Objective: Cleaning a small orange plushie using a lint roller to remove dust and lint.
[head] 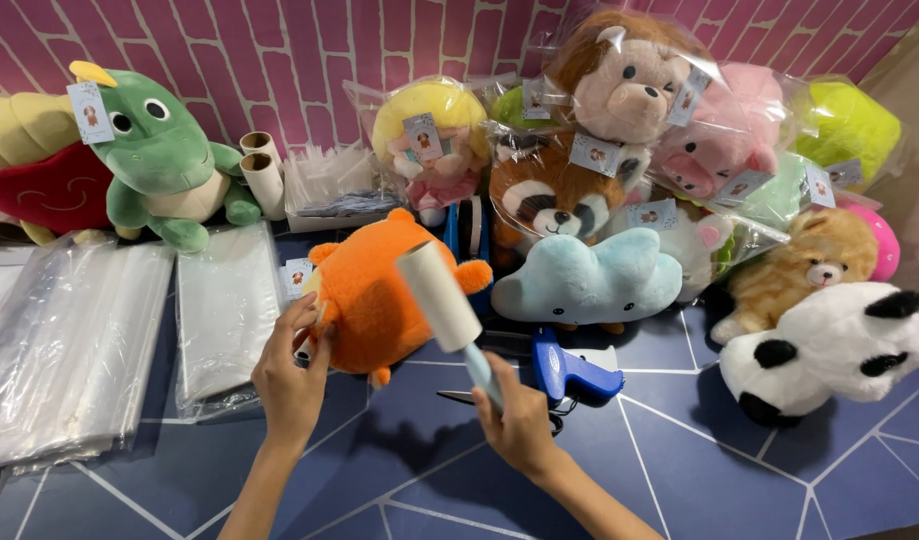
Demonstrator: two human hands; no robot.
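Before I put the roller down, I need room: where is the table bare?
Bare blue table lies right of the right hand, below the panda. Another patch sits near the left hand. The back is crowded with toys.
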